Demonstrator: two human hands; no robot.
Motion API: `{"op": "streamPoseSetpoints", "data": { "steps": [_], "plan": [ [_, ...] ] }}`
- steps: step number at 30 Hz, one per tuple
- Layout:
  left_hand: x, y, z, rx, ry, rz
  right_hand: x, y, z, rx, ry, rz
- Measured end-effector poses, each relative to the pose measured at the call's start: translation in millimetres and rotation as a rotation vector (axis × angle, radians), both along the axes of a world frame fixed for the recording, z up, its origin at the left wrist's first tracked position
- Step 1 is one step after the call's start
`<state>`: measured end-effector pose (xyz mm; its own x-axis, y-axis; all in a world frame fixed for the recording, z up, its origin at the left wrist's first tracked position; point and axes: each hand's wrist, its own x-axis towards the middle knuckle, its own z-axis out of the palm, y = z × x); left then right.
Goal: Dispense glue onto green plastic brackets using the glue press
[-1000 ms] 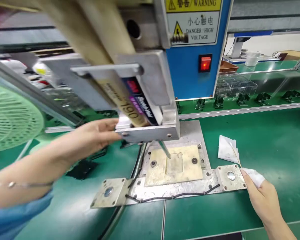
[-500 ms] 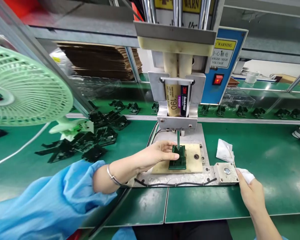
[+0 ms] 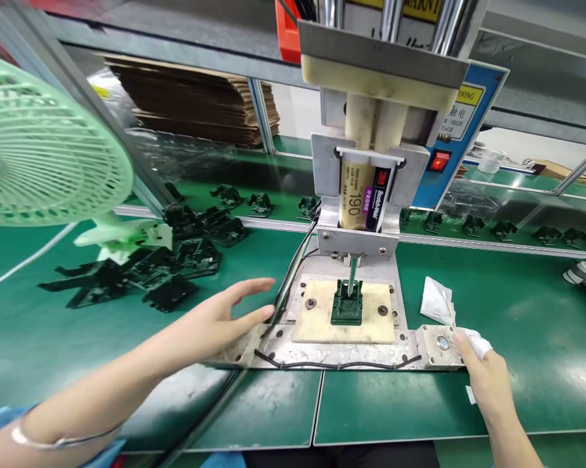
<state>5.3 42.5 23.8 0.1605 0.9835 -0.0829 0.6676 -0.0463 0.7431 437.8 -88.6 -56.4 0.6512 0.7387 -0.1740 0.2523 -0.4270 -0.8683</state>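
The left hand [image 3: 224, 318] is spread empty, clear at the part's [image 3: 347, 305] nine o'clock; a wipe [image 3: 480, 343] is pinched in the right hand [image 3: 485, 383] at the plate's [image 3: 322, 355] four-o'clock edge.

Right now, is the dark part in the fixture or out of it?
In: the dark part sits upright on the beige plate, directly under the nozzle.

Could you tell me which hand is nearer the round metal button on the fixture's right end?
Right. The right hand, holding a white wipe, has a fingertip beside the button; the left hand hovers open far to its left.
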Motion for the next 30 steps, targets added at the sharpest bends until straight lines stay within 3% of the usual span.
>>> {"op": "streamPoseSetpoints", "data": {
  "steps": [4,9,14,22,30],
  "plan": [
    [-24,-13,-14.7,-0.325,-0.275,0.086,-8,9,11.0,-0.023,0.063,0.056],
    [-15,-26,-23.3,-0.273,-0.453,0.161,-13,8,8.4,-0.078,0.024,-0.036],
    [-13,-28,-34.0,-0.237,-0.665,0.305,-15,5,-1.6,-0.035,-0.09,-0.085],
    [-2,-36,-27.7,-0.186,-0.637,0.334,-11,4,-5.2,-0.009,-0.104,-0.081],
    [-13,-29,-33.9,-0.23,-0.565,0.268,-10,2,-9.4,0.001,-0.085,-0.089]
  ]
}}
